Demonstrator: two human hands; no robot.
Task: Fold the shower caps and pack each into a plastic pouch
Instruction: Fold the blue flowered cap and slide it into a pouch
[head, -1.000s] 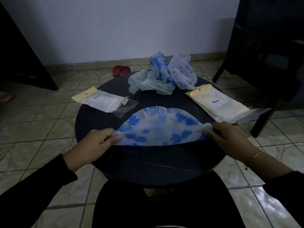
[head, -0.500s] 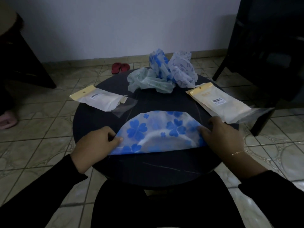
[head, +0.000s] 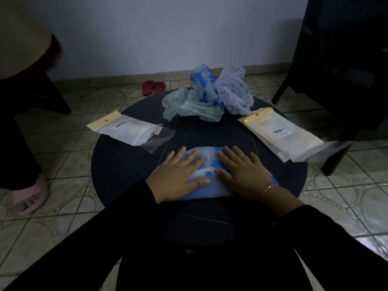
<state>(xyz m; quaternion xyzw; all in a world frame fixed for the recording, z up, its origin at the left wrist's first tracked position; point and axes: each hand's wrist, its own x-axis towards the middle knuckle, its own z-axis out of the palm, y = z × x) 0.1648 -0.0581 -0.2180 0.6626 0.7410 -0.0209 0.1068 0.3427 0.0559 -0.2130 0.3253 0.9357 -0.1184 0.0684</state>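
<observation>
Both hands have left the cap's ends: left hand and right hand press flat-fingered on the blue-flowered shower cap, spreading toward 9 and 3 o'clock beneath them.

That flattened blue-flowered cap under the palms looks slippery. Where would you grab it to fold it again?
Probably at its right tip, coming in from the right. The shower cap lies flat on the table under the left hand and right hand, and only its thin pointed ends stick out enough to pinch.
</observation>
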